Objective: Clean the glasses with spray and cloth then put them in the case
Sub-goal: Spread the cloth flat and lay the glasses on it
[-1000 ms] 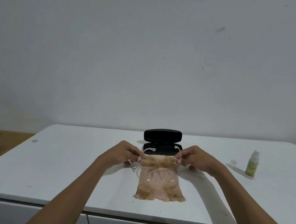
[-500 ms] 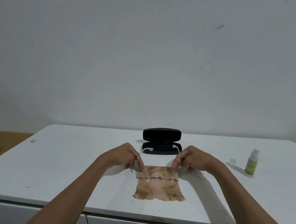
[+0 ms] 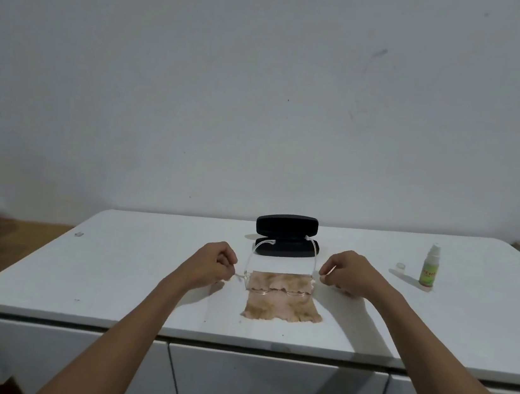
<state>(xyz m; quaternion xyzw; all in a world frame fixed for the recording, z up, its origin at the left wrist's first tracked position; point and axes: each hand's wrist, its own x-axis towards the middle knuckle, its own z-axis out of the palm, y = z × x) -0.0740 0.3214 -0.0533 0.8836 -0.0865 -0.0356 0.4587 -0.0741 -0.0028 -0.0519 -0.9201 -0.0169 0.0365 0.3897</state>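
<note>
- Here the clear-framed glasses [image 3: 277, 283] stand on the far edge of the tan cloth [image 3: 282, 302], temples unfolded and pointing away toward the case [image 3: 286, 236].
- The black case sits open just behind the cloth, lid upright.
- The left hand [image 3: 213, 262] is loosely curled just left of the glasses, fingertips at the frame's corner; a grip cannot be told.
- The right hand [image 3: 346, 272] is curled alike, just right of them.
- The spray bottle [image 3: 430, 265] and its small cap [image 3: 400, 266] stand well right of the cloth on the white surface [image 3: 109, 276].
</note>
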